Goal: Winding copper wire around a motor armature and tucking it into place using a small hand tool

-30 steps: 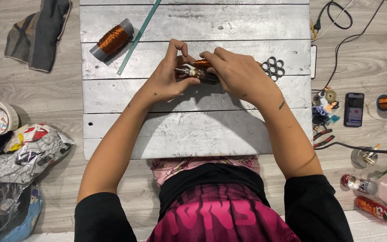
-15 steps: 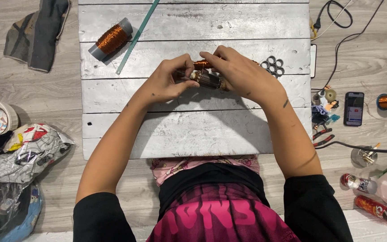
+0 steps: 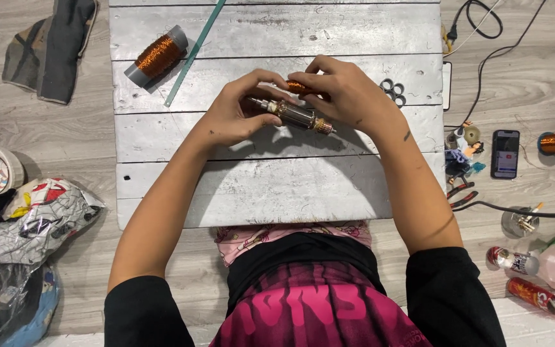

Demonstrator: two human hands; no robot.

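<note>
Over a grey plank board (image 3: 277, 186), my left hand (image 3: 236, 112) grips the left end of a small motor armature (image 3: 293, 114), a metal shaft with a steel core lying slanted. My right hand (image 3: 345, 93) curls over its upper right side, fingertips pinching a bit of copper winding (image 3: 298, 85) at the top. Both hands touch the armature, which is lifted slightly above the board.
A spool of copper wire (image 3: 157, 54) and a green strip (image 3: 194, 51) lie at the board's upper left. Metal rings (image 3: 393, 90) sit right of my hands. A phone (image 3: 505, 153), pliers (image 3: 460, 193), cables, cans and another copper spool (image 3: 552, 142) are on the floor right; bags and cloth left.
The armature has turned from mostly hidden between my hands to lying slanted and exposed, and my right fingers have shifted up onto the copper winding.
</note>
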